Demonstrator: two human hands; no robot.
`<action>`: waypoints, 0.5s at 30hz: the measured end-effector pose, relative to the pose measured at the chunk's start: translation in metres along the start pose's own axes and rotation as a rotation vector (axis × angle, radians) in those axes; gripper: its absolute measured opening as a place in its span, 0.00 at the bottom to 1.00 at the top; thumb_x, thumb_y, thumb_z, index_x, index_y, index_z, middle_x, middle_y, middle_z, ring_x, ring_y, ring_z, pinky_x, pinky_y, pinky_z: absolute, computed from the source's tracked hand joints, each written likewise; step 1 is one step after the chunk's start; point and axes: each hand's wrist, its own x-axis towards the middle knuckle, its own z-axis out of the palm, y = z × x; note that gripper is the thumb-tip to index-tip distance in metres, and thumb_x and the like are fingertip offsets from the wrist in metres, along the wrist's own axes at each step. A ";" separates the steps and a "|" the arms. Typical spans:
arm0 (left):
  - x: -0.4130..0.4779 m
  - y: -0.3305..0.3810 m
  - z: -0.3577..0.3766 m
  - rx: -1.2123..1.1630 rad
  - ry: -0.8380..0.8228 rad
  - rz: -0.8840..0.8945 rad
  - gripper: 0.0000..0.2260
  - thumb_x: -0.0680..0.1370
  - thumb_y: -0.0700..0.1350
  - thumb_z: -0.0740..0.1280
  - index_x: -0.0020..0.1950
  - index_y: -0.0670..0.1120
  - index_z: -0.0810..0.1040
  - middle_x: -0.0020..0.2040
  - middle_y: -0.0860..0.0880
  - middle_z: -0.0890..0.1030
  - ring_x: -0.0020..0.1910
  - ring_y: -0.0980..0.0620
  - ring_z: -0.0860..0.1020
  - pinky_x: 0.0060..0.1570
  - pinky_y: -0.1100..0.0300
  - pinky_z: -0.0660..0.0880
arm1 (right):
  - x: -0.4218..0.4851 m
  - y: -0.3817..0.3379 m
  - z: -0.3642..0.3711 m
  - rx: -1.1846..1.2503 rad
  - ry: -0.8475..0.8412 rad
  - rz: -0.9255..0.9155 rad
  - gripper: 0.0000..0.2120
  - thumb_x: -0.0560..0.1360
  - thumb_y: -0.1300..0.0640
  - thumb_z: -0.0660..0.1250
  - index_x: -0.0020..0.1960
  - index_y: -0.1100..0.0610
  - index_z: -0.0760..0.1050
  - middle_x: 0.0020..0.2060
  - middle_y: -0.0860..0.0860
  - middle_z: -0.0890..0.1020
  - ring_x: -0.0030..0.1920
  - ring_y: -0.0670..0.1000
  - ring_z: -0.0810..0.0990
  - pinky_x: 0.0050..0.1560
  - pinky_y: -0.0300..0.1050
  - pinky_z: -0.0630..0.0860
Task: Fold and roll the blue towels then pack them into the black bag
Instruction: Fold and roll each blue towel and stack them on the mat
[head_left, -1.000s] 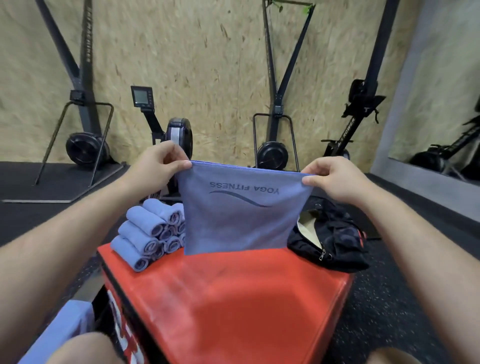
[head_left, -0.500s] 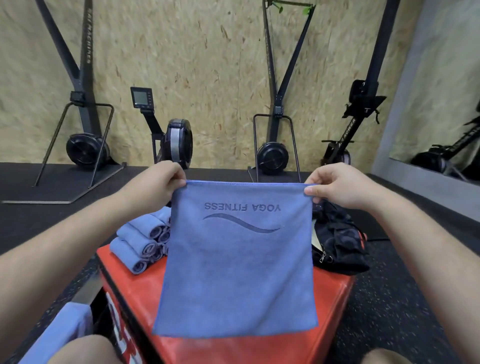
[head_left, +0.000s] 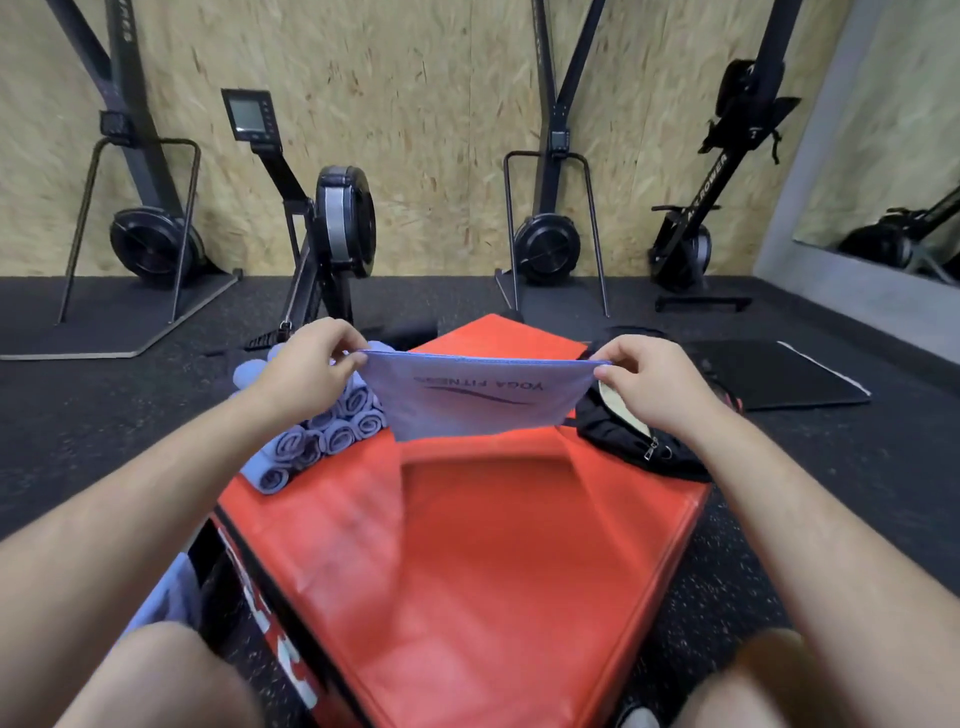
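Head view: right at the bottom edge, two bare knees frame a red padded box. A scrap of blue cloth hangs beneath the left forearm. Both arms reach forward over the box top.

The left hand pinches one top corner of the blue towel, thumb and fingers curled onto the hem. The right hand pinches the opposite corner the same way. The towel is stretched taut between them and held up over the box, with "YOGA FITNESS" printed upside down. Its lower edge hangs close above the red surface, and I can't tell whether it touches.

Just under the left hand, a stack of rolled towels sits on the box, spiral ends facing this way. Below the right hand lies the black bag, unzipped with pale lining showing. Beyond the right hand there's a black mat on the floor. Farther out, past both hands, rowing machines line a chipboard wall.
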 end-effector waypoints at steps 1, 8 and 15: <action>-0.009 -0.004 0.008 -0.025 -0.017 -0.008 0.04 0.79 0.38 0.67 0.46 0.46 0.79 0.41 0.54 0.77 0.42 0.51 0.75 0.42 0.57 0.68 | -0.008 0.007 0.008 -0.011 -0.022 0.002 0.06 0.76 0.61 0.70 0.46 0.51 0.82 0.34 0.38 0.80 0.35 0.37 0.76 0.35 0.29 0.66; -0.089 -0.039 0.059 -0.134 -0.258 -0.139 0.07 0.77 0.39 0.72 0.42 0.50 0.79 0.38 0.54 0.81 0.38 0.57 0.76 0.40 0.69 0.69 | -0.077 0.069 0.063 -0.020 -0.258 0.068 0.06 0.74 0.62 0.72 0.46 0.52 0.83 0.41 0.45 0.84 0.44 0.47 0.80 0.52 0.45 0.75; -0.126 -0.062 0.076 -0.203 -0.342 -0.217 0.05 0.76 0.42 0.74 0.42 0.49 0.80 0.35 0.54 0.79 0.29 0.62 0.72 0.39 0.57 0.72 | -0.093 0.083 0.081 0.070 -0.338 0.151 0.06 0.73 0.62 0.74 0.43 0.52 0.82 0.36 0.51 0.84 0.39 0.53 0.81 0.48 0.51 0.77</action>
